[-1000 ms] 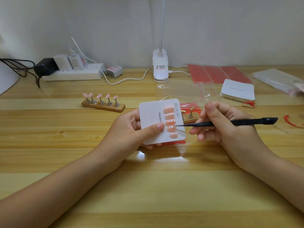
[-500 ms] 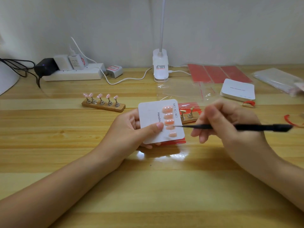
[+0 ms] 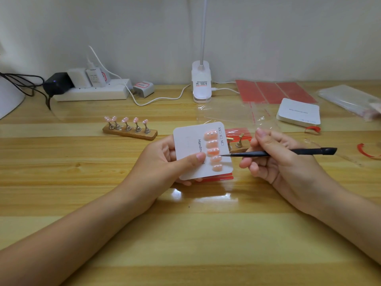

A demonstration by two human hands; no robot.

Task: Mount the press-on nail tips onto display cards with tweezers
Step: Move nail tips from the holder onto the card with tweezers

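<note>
The left hand [image 3: 165, 159] gripped the display card [image 3: 195, 149] above the tabletop [image 3: 185, 234], thumb pressed on its face, probably to steady it. The right hand [image 3: 274, 159] pinched the black tweezers [image 3: 268, 153], tip touching the fourth of five nail tips [image 3: 213, 154], likely seating it. A second earlier the card sat slightly nearer; the tweezers' angle had since shifted.
</note>
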